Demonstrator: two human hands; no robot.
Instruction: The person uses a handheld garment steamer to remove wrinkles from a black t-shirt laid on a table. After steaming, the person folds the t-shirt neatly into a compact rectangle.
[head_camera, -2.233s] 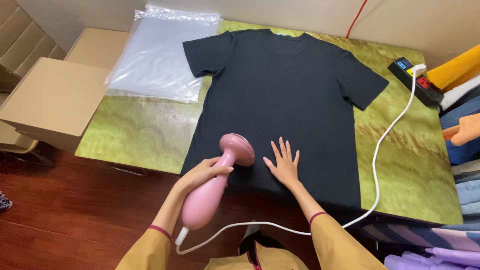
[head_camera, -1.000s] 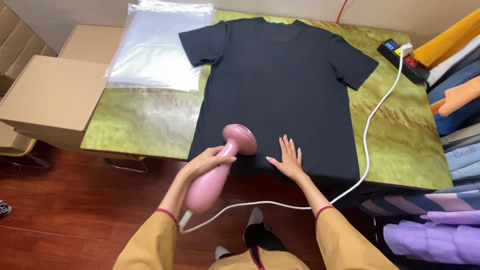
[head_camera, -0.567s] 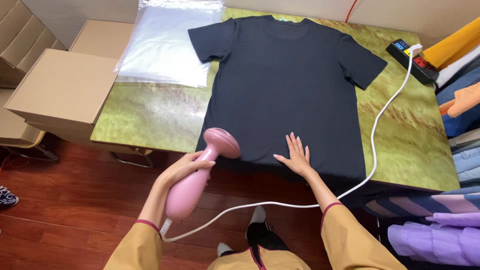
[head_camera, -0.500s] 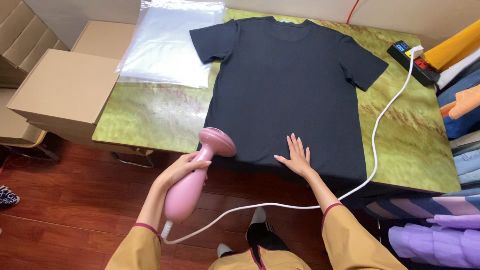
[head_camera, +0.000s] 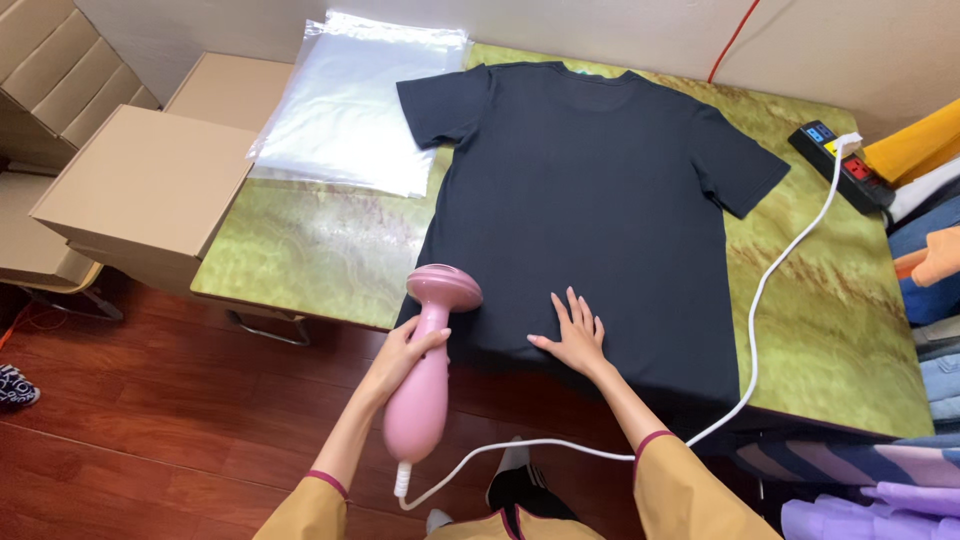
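Pink garment steamer (head_camera: 430, 360) was gripped by the left hand (head_camera: 405, 352) at the near-left hem of the black T-shirt (head_camera: 590, 210), spread on the green surface (head_camera: 300, 250); the right hand (head_camera: 572, 338) lay open, flat. Fabric was best kept taut, strokes slow.

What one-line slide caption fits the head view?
Left hand holds a pink steamer at the black T-shirt's hem; right hand presses it flat.
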